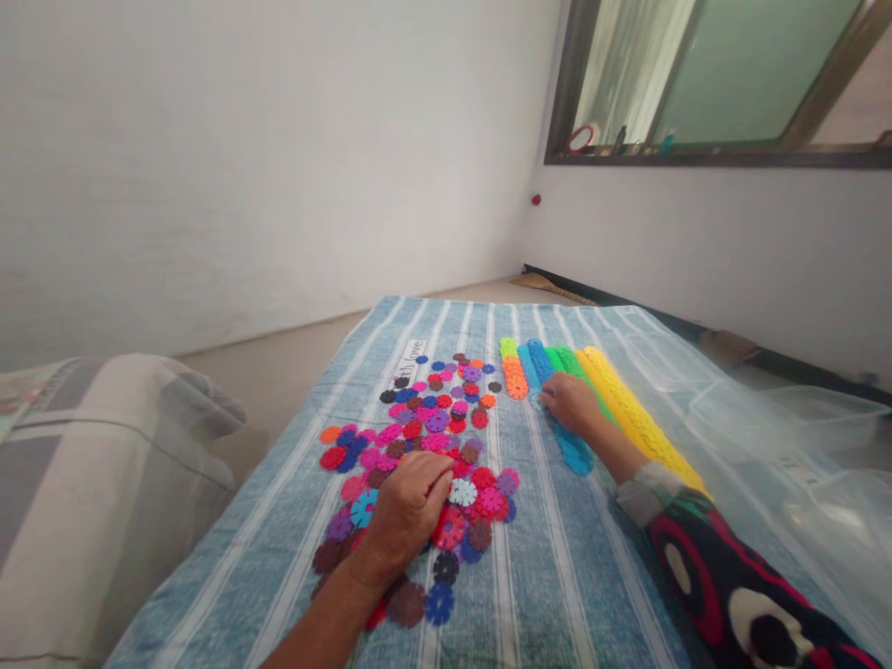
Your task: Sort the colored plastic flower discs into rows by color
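A pile of small flower-shaped plastic discs point(432, 437) in red, pink, blue, purple and brown lies on a blue striped cloth point(544, 576). My left hand point(408, 511) rests on the near part of the pile, fingers curled down among the discs; what they pinch is hidden. Rows of joined discs lie side by side further right: orange point(516, 376), blue point(572, 448), green point(568, 360) and yellow point(637, 418). My right hand point(571, 401), fingers bent, presses on the blue row near its middle. That arm wears a patterned sleeve point(717, 576).
Clear plastic bags and a clear container point(801, 437) lie at the right of the cloth. A grey and white cushion point(104, 483) sits at the left. White walls and a window point(717, 84) are behind; bare floor lies beyond the cloth's far edge.
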The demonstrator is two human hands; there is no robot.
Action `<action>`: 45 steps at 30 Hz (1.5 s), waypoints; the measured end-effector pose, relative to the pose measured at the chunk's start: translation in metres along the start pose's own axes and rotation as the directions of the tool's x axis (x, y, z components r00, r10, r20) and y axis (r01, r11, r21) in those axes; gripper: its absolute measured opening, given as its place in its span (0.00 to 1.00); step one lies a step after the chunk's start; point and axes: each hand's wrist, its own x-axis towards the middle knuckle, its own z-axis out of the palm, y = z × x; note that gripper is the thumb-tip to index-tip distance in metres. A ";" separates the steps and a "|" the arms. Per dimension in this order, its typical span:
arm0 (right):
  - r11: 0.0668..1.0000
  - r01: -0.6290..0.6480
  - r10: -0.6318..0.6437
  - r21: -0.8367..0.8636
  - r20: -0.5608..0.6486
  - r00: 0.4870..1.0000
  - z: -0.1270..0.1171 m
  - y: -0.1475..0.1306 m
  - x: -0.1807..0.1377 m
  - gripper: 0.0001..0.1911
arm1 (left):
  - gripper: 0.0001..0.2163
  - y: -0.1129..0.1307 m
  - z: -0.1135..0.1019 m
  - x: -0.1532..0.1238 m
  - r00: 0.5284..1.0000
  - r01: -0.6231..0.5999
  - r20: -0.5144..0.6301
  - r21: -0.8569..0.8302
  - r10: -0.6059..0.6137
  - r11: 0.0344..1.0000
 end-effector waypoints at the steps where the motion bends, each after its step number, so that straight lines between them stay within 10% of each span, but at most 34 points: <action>1: 1.000 -0.007 0.007 0.007 -0.010 1.000 0.000 0.000 -0.002 0.12 | 0.08 0.000 0.000 0.000 1.000 0.001 0.000 0.005 -0.001 1.000; 29: 1.000 0.021 -0.021 -0.018 -0.001 1.000 0.000 -0.012 -0.011 0.07 | 0.09 0.000 -0.001 0.000 0.999 -0.019 0.037 0.053 0.017 0.998; 37: 0.858 0.418 -0.385 0.300 -0.164 0.908 0.006 -0.071 -0.059 0.04 | 0.06 0.002 0.001 0.000 0.990 -0.060 0.138 0.153 0.038 0.986; 45: 0.768 0.533 -0.499 0.354 -0.189 0.845 0.007 -0.114 -0.081 0.06 | 0.08 0.001 0.003 -0.005 0.964 -0.027 0.263 0.210 -0.030 0.977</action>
